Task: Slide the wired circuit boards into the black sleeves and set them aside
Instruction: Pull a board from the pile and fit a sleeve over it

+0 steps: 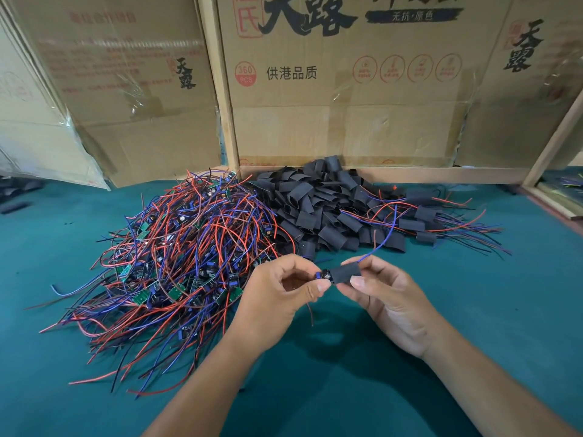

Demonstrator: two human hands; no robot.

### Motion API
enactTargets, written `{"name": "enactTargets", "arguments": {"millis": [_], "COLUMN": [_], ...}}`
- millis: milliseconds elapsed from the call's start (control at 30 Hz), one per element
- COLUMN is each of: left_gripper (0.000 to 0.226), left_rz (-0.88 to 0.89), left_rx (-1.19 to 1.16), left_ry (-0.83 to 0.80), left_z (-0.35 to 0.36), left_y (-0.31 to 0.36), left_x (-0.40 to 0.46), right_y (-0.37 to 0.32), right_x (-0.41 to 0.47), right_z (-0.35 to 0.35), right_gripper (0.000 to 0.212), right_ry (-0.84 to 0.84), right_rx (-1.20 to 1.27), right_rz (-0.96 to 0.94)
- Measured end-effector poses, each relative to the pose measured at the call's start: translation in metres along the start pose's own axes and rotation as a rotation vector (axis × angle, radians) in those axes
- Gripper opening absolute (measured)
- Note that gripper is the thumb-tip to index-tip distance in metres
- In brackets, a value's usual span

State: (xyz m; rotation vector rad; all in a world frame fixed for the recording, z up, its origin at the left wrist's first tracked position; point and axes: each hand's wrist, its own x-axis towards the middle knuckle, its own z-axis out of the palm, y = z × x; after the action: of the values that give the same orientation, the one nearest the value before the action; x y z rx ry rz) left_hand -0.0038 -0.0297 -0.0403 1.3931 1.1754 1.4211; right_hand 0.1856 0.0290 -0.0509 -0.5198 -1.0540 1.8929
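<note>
My right hand point(385, 298) pinches a black sleeve point(347, 274) above the green table. My left hand point(277, 294) pinches the end of a circuit board point(325, 275) that sticks out of the sleeve's left opening; most of the board is hidden inside. A blue wire point(383, 238) comes out of the sleeve's right end and arcs up. A big tangle of wired circuit boards point(189, 247) with red and blue leads lies to the left. A heap of empty black sleeves point(318, 206) lies behind the hands. Finished sleeved boards point(422, 222) lie at the right of that heap.
Cardboard boxes point(331, 89) and wooden framing point(410, 176) wall off the back of the green table point(347, 373). A wooden edge point(555, 203) runs along the far right. A few loose black sleeves point(15, 207) lie at the far left.
</note>
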Motion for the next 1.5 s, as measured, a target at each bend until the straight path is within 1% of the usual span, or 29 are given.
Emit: {"name": "enactTargets", "arguments": {"millis": [67, 433, 533, 800, 900, 1000, 1100, 1167, 1233, 1300, 1333, 1433, 1500], "left_gripper": [0.011, 0.009, 0.010, 0.004, 0.009, 0.011, 0.009, 0.009, 0.009, 0.010, 0.010, 0.004, 0.005], "left_rz": [-0.004, -0.029, -0.044, -0.025, -0.002, -0.034, -0.041, -0.039, -0.038, -0.032, -0.027, -0.007, 0.011], "left_rx": [-0.004, 0.025, 0.008, -0.031, -0.118, -0.212, -0.209, -0.206, -0.204, -0.202, -0.200, -0.180, -0.147], "left_ry": [0.001, 0.010, -0.014, 0.008, -0.010, -0.016, -0.029, -0.052, -0.068, -0.064, -0.057, -0.034, -0.030], "left_z": [0.001, 0.000, -0.001, 0.002, 0.005, 0.007, 0.006, 0.005, 0.005, 0.006, 0.006, 0.007, 0.008], "left_y": [0.000, 0.000, 0.001, 0.001, 0.001, -0.002, -0.005, -0.005, -0.005, -0.004, -0.004, -0.003, -0.003], "left_x": [0.000, -0.001, -0.002, -0.002, -0.003, -0.003, -0.003, -0.003, -0.003, -0.003, -0.004, -0.003, -0.003], "right_y": [0.000, 0.001, 0.000, -0.003, -0.002, -0.003, -0.004, -0.003, -0.003, -0.003, -0.003, -0.003, -0.002], "right_x": [0.000, -0.001, -0.001, -0.002, -0.002, -0.003, -0.004, -0.004, -0.004, -0.004, -0.003, -0.002, -0.003], "right_z": [0.001, 0.002, 0.002, 0.003, 0.003, 0.004, 0.005, 0.005, 0.007, 0.010, 0.010, 0.008, 0.008], "right_gripper": [0.034, 0.024, 0.028, 0.030, 0.028, 0.026, 0.027, 0.032, 0.030, 0.019, 0.020, 0.032, 0.028], "right_ry": [0.000, 0.028, 0.043, 0.032, 0.025, -0.002, -0.040, -0.054, -0.058, -0.049, -0.033, 0.025, 0.052], "right_rx": [-0.029, -0.030, -0.026, 0.020, 0.042, -0.022, -0.115, -0.141, -0.144, -0.130, -0.126, -0.155, -0.182], "right_rz": [0.006, 0.009, 0.011, 0.077, 0.097, 0.100, 0.078, 0.064, 0.067, 0.077, 0.079, 0.079, 0.082]}}
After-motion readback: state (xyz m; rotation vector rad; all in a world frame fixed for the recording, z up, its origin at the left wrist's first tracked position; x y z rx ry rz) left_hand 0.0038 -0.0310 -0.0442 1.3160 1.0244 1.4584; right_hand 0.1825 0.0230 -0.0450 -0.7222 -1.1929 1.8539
